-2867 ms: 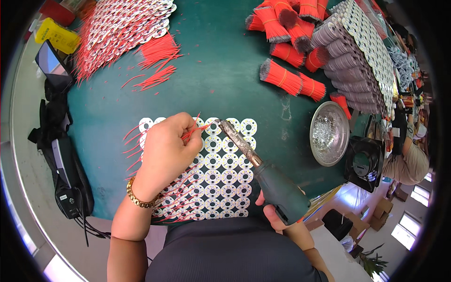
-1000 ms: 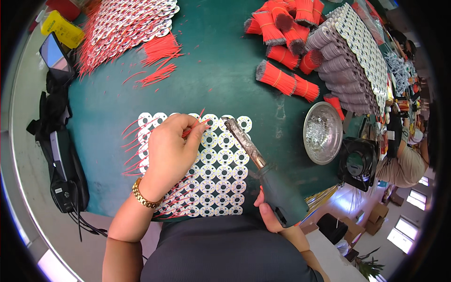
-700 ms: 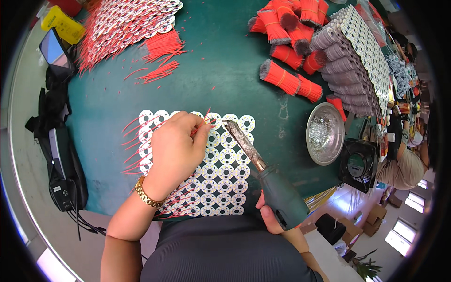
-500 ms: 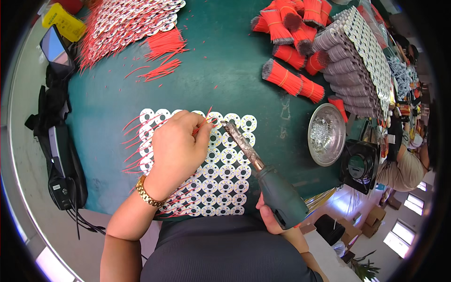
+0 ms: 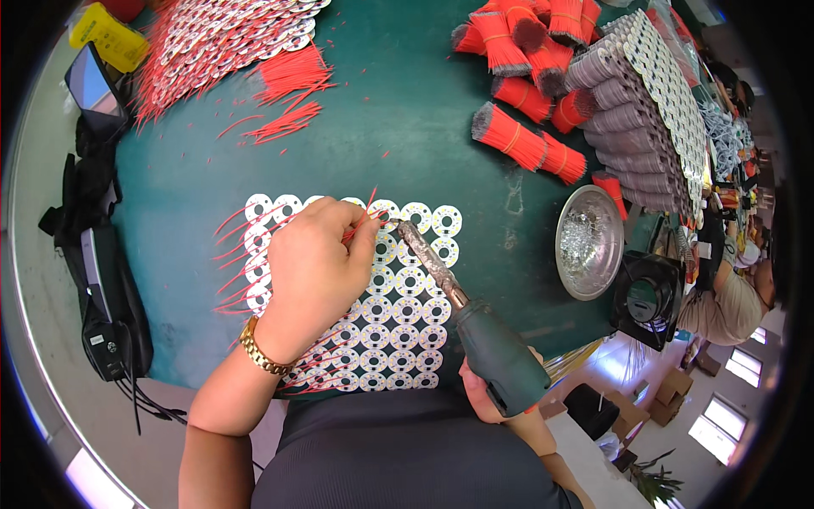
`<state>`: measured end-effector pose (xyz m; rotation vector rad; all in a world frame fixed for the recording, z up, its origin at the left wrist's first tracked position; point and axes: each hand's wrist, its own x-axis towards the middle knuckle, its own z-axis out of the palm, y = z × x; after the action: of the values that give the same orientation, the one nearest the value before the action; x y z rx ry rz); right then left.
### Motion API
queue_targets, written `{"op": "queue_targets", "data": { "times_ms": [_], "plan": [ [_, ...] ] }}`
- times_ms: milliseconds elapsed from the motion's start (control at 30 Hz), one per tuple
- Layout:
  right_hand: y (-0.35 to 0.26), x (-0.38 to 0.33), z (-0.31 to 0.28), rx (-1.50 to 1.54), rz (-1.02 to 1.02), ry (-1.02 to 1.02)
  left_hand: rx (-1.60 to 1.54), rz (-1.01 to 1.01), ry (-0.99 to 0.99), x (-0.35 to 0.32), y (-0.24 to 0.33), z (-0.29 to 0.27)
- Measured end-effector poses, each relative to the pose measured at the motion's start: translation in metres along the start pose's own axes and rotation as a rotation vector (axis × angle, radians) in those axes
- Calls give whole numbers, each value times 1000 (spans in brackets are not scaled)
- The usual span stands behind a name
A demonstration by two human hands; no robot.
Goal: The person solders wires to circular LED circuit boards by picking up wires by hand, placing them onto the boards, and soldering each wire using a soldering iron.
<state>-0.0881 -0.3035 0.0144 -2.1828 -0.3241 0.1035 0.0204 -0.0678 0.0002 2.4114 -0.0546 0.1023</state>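
My left hand [image 5: 318, 263] is closed in a pinch on thin red wires [image 5: 373, 200], over the upper rows of a panel of round white LED boards [image 5: 415, 289]. A gold bracelet watch [image 5: 263, 349] circles that wrist. In my right hand [image 5: 476, 392] is a soldering iron [image 5: 500, 352] with a dark handle, slanting up and left. Its tip is close to the wire ends at a top-row board; whether it touches is too small to tell. Red wires stick out from boards along the panel's left side. My left hand hides several boards.
Wired boards [image 5: 229, 42] lie stacked at the far left beside loose red wires [image 5: 292, 75]. Bundled red wires [image 5: 509, 136] and stacked board panels [image 5: 636, 119] occupy the far right. Nearer are a metal bowl [image 5: 564, 276] and black fan [image 5: 649, 301]. A phone [image 5: 93, 81] stands left.
The iron's tip has shifted slightly left, closer to my left fingertips. My left hand still pinches the wires. The whole view has moved a little.
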Motion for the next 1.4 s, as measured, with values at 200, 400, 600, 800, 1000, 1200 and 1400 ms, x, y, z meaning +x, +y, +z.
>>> {"op": "queue_targets", "data": {
  "times_ms": [200, 400, 600, 800, 1000, 1200, 1400],
  "plan": [
    [4, -3, 2, -107, -59, -17, 0, -15, -4, 0, -2, 0],
    [24, -33, -1, 98, 105, -70, 12, 11, 5, 0, 0, 0],
    [24, -38, 2, 174, 91, -9, -18, -19, -104, 3, -3, -9],
    [27, -48, 5, 221, 83, 7, -256, -187, 109, -13, 1, -45],
    [12, -43, 5, 142, 52, -54, -277, -170, 15, -25, 5, -16],
    [-2, -18, 6, 99, 23, -13, -8, -57, -31, -25, 3, -7],
    [-3, -16, 8, 124, -24, -28, -57, -88, -10, -24, 1, -6]
  ]
}}
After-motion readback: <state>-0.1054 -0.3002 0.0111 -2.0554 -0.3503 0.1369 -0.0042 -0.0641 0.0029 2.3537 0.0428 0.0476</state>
